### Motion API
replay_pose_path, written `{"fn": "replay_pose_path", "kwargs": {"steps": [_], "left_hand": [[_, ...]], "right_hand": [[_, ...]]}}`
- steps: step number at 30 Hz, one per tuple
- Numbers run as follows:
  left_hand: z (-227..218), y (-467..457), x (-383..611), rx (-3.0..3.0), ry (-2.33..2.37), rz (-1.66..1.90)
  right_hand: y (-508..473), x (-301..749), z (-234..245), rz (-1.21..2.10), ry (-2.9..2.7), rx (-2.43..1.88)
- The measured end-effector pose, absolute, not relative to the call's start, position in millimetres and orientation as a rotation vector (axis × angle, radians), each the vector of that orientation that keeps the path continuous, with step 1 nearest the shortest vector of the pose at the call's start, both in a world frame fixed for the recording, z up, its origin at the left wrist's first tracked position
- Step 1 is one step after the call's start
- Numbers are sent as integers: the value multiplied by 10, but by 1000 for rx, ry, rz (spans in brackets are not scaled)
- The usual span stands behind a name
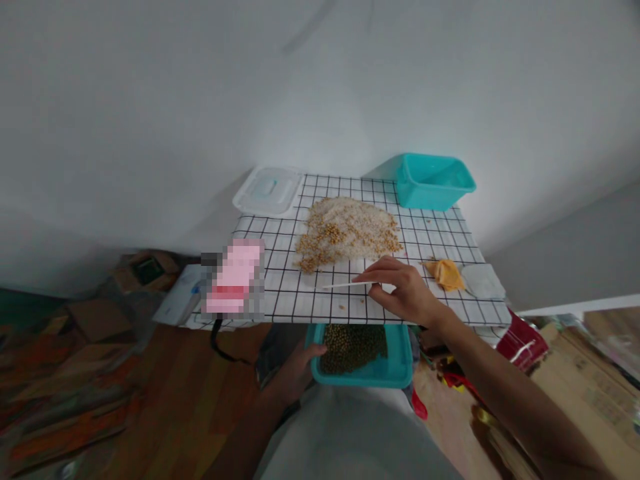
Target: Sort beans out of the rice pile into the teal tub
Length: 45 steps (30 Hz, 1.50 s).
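My right hand (400, 288) is closed on a thin white stick-like tool (343, 285), held low over the front of the grid-patterned tabletop (295, 307). Just beyond it spreads a pile of pale rice-like grains mixed with yellow soybeans (350, 230). Below the table edge, my left hand (306, 363) grips the left rim of a teal container (363, 379), its thumb over the edge. Inside that container lie small dark green beans (357, 350), with yellowish beans toward the left. A few loose beans are scattered near the table's front edge.
A clear plastic lid (270, 191) lies at the back left, and another teal container (434, 190) stands at the back right. A blurred pink object (235, 277) sits at the left edge. Yellow cloth (447, 275) and a white tissue-like piece (483, 281) lie at right. A wall rises behind.
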<state>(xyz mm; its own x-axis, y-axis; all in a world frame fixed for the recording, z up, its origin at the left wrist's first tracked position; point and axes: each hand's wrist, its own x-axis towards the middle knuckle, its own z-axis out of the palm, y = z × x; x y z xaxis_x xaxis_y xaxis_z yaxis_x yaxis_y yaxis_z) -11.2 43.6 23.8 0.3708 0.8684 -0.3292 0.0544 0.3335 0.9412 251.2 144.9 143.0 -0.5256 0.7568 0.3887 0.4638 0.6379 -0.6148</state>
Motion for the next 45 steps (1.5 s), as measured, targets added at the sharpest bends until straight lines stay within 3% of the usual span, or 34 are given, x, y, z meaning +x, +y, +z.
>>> {"fn": "replay_pose_path", "kwargs": {"steps": [12, 23, 34, 38, 45], "left_hand": [[-9, 305, -289, 946, 1083, 722], [-172, 378, -218, 1194, 1048, 705], [-3, 430, -118, 1195, 1084, 670], [55, 435, -82, 1111, 1067, 653], [86, 444, -70, 1031, 1073, 665]], "right_hand": [[900, 2888, 1455, 644, -2349, -875], [715, 3096, 1458, 394, -1995, -1323], [720, 2740, 1483, 554, -2194, -1103], [946, 2970, 1668, 391, -2099, -1201], [1050, 3551, 1775, 23, -1623, -1763]]}}
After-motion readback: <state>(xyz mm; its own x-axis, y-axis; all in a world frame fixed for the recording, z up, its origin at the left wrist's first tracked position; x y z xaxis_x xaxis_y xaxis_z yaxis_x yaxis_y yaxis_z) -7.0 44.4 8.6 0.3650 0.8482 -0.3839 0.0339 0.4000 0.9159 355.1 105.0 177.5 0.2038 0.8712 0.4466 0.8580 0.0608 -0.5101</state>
